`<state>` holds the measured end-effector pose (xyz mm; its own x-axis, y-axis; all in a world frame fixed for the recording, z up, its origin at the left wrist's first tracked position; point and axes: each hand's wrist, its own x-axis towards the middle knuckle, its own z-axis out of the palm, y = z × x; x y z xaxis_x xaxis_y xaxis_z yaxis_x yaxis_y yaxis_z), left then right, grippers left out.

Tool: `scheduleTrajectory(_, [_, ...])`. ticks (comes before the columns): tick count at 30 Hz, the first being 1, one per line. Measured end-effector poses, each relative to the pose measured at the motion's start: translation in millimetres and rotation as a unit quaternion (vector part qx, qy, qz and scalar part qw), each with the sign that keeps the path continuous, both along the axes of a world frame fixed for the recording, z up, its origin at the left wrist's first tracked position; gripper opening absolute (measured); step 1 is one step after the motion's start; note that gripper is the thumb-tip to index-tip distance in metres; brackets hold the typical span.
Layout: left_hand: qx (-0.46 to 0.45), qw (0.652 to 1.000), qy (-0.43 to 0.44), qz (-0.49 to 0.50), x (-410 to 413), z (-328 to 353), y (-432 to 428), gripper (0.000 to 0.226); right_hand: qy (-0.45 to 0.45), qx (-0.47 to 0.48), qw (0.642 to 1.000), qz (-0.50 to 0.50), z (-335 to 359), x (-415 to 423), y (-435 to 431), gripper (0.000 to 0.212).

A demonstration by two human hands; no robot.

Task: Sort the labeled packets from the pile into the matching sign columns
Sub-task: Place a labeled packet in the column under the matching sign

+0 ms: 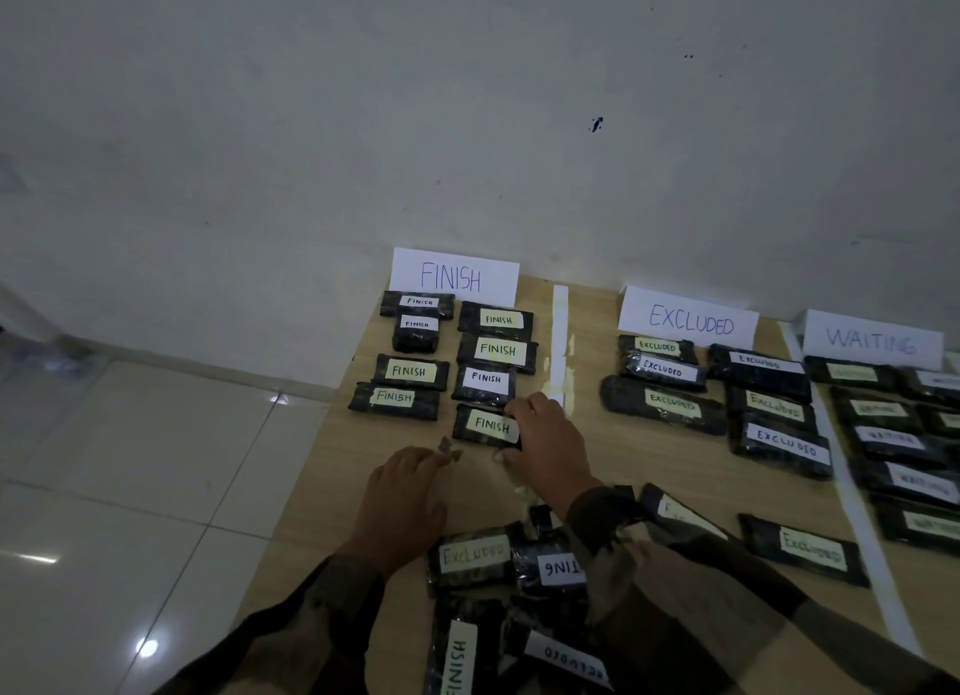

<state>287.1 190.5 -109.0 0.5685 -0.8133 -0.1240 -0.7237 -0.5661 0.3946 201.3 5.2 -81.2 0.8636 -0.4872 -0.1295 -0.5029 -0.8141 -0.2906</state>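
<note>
Dark plaid sleeves (pixel 701 616) frame the bottom of the head view, and between them lies the pile (pixel 511 606) of black wrapped packets still to be sorted. Its labels read EXCLUDED, FINISH and the upside-down end of WAITING, and the packets overlap at odd angles on the wooden counter (pixel 322 492).

Just beyond the pile, the right hand (pixel 550 445) grips the FINISH packet (pixel 485 427). Its fingers curl over the packet's far right corner and the thumb sits at the near edge. That packet lies flat at the near end of the right-hand row under the FINISH sign (pixel 454 277), directly below four others with the same label. A second row of four FINISH packets lies to their left.

The left hand (pixel 405 497) rests palm down on the counter, fingers reaching forward to a small grey scrap (pixel 449 450). Whether it pinches the scrap cannot be told.

A white tape strip (pixel 560 341) separates this column from the one under the EXCLUDED sign (pixel 688 320), where EXCLUDED packets sit in two rows. One more EXCLUDED packet (pixel 805 549) lies tilted nearer the person. Further right, the WAITING sign (pixel 872 341) stands over blurred WAITING packets. All three signs lean against the grey wall (pixel 467 97), and a glossy tiled floor (pixel 156 460) shows on the left.
</note>
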Motion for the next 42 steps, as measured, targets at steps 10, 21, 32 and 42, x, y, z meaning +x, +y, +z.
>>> scheduleTrajectory(10, [0.008,1.000,0.002,-0.001,-12.7,4.5,4.9,0.052,0.178,-0.005,0.955,0.237,11.9,-16.1,33.5,0.058])
scheduleTrajectory(21, [0.004,0.993,0.117,0.017,-34.8,13.9,18.9,0.036,0.087,0.074,0.984,0.138,22.1,-32.1,57.8,0.022])
scheduleTrajectory(32, [-0.097,0.959,0.244,0.106,-27.5,61.7,-2.5,0.023,-0.115,-0.003,0.983,0.143,40.4,-57.5,40.2,0.058])
scheduleTrajectory(42, [-0.129,0.966,0.218,0.040,-64.1,75.7,-60.0,0.043,-0.070,-0.078,0.994,0.032,55.1,-122.1,-17.1,0.068])
